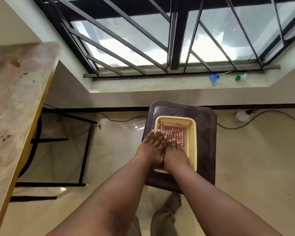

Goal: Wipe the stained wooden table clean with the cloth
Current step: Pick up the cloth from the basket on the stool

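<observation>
Both hands in the yellow basket [192, 132] on the brown stool [206, 120]. Left hand [151, 147] flat, fingers straight on the checked cloth [173, 132]. Right hand [174, 153] fingers bent onto the cloth's near edge, grip unclear. Stained desk [15, 92] well apart, far left.

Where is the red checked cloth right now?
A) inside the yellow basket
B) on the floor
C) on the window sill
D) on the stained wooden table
A: the red checked cloth lies inside the yellow basket on the brown stool, with both hands reaching in.
</observation>
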`<state>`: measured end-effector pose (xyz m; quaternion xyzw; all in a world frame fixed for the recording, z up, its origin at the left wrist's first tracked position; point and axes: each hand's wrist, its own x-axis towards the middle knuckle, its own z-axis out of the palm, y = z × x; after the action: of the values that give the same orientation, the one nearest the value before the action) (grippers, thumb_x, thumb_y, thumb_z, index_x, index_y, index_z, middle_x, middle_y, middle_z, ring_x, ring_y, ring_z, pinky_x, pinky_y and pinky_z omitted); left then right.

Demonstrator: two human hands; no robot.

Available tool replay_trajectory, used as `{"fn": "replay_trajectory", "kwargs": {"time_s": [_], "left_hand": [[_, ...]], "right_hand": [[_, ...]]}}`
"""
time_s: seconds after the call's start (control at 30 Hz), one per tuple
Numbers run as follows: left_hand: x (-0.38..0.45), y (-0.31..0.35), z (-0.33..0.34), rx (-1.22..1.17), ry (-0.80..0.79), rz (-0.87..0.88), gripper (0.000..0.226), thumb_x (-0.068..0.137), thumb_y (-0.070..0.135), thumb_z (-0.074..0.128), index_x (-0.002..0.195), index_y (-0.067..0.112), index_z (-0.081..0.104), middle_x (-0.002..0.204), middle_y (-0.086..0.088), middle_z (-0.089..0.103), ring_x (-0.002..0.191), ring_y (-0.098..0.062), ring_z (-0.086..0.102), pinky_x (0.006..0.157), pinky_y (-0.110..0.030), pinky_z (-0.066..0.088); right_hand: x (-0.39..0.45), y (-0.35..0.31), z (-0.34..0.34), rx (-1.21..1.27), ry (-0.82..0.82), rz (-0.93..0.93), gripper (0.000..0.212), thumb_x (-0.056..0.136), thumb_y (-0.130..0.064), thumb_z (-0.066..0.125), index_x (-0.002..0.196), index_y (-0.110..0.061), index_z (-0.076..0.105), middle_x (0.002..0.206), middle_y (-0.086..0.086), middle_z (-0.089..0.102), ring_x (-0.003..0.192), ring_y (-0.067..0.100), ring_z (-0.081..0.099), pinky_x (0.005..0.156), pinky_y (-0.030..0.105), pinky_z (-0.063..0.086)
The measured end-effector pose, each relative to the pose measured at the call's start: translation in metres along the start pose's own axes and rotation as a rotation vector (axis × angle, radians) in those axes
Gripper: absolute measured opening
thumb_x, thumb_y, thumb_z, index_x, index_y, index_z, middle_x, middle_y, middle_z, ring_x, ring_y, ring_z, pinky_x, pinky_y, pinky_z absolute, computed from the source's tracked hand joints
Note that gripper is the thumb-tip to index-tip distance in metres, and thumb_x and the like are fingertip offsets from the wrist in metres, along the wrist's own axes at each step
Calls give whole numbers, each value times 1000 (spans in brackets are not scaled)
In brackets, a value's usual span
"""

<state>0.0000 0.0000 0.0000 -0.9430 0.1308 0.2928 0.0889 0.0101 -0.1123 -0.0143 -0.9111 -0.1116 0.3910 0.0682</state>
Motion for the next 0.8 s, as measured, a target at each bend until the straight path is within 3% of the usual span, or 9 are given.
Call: {"fn": "replay_trajectory", "kwargs": {"time_s": [0.1, 0.23, 0.33, 0.4, 0.47, 0.53, 0.67, 0.8], "left_hand": [[3, 1, 6, 47, 24, 13, 67, 98, 47, 9, 151, 12, -12, 161, -7, -16, 144, -24, -27, 112, -44, -26], [9, 1, 10, 88, 25, 32, 71, 97, 50, 10, 151, 11, -13, 161, -8, -17, 144, -27, -27, 114, -46, -23], [12, 2, 12, 94, 36, 27, 72, 97, 52, 11, 150, 11, -14, 160, -9, -19, 143, -27, -29, 111, -45, -28], [14, 3, 10, 94, 49, 30, 69, 97, 50, 10, 149, 12, -17, 159, -9, -21, 141, -25, -32, 105, -43, -33], [17, 4, 5, 49, 75, 22, 66, 99, 45, 10, 148, 12, -19, 159, -8, -22, 141, -23, -32, 101, -41, -36], [14, 1, 0, -12, 95, 14, 65, 99, 44, 9, 149, 11, -18, 159, -8, -22, 142, -22, -30, 102, -40, -35], [6, -5, -2, -93, 115, -5, 69, 99, 48, 11, 148, 10, -19, 158, -10, -24, 142, -24, -32, 109, -44, -31], [-13, -36, -8, -123, 121, -48, 72, 99, 50, 14, 149, 10, -18, 158, -9, -24, 142, -23, -31, 108, -43, -31]], "right_hand": [[2, -2, 3, -17, 48, 6, 85, 94, -41, 48, 150, -7, -6, 160, 13, -4, 146, 32, -3, 118, 44, 10], [4, -1, 3, -37, 10, -31, 107, 83, -54, 61, 150, -5, -7, 159, 16, -3, 146, 33, -1, 118, 44, 9], [8, 2, 2, -81, -14, -50, 113, 76, -58, 67, 150, -5, 0, 158, 18, 4, 145, 35, 7, 117, 45, 17], [9, 4, 1, -103, 27, -48, 96, 82, -52, 65, 149, -6, 14, 157, 18, 14, 142, 35, 19, 111, 44, 30], [9, 8, -1, -125, 151, -71, 57, 93, -34, 54, 141, -9, 35, 149, 14, 34, 132, 31, 38, 98, 41, 42], [7, 8, -4, -76, 235, -81, 33, 97, -20, 44, 129, -12, 47, 134, 11, 50, 115, 29, 53, 83, 41, 48], [5, 19, -14, 171, 240, -22, 22, 95, -22, 41, 112, -16, 54, 106, 10, 64, 90, 31, 61, 67, 33, 40], [-11, 22, -33, 275, 239, -6, 28, 90, -24, 46, 115, -20, 57, 104, 7, 65, 85, 26, 58, 66, 32, 43]]}}
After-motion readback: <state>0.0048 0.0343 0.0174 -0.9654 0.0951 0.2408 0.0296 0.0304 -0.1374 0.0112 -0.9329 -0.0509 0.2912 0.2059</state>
